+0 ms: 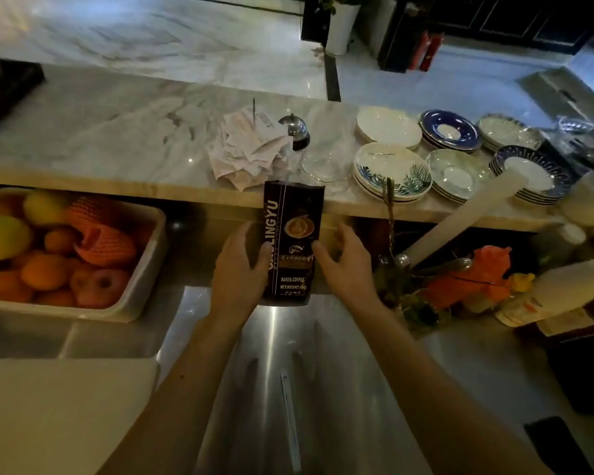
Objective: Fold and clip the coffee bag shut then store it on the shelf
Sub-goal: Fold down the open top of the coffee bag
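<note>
So our left hand is wrapped around the upright coffee bag over the steel counter, right hand spread, fingertips touching its edge. No fold yet; next we'd roll the top down. No clip spotted.

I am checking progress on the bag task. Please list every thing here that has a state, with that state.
coffee bag: upright on the steel counter, no clip seen on it
left hand: gripping the bag's left side
right hand: open, fingertips at the bag's right edge
fruit bin: full of fruit
plates: stacked on the marble ledge
receipts: piled on a spike
</note>
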Action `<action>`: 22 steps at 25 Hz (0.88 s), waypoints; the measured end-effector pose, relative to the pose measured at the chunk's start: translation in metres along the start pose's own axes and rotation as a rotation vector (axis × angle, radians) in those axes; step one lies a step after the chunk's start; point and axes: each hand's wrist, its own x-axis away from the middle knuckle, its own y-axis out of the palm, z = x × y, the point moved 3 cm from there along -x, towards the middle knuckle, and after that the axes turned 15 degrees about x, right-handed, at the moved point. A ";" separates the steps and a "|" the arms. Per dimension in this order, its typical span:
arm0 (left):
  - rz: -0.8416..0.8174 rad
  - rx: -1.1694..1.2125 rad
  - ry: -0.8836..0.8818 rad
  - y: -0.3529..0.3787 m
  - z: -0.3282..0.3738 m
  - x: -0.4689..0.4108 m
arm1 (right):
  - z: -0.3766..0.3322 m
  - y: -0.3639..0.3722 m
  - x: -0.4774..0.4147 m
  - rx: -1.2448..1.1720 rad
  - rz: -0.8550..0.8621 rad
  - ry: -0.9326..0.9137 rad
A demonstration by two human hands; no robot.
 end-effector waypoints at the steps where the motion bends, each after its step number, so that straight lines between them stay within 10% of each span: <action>1: 0.006 0.021 -0.020 0.003 -0.005 -0.006 | -0.001 0.001 -0.006 -0.016 -0.011 0.023; 22: 0.102 0.133 -0.037 0.036 -0.069 -0.041 | 0.067 0.061 -0.046 -0.201 0.076 0.201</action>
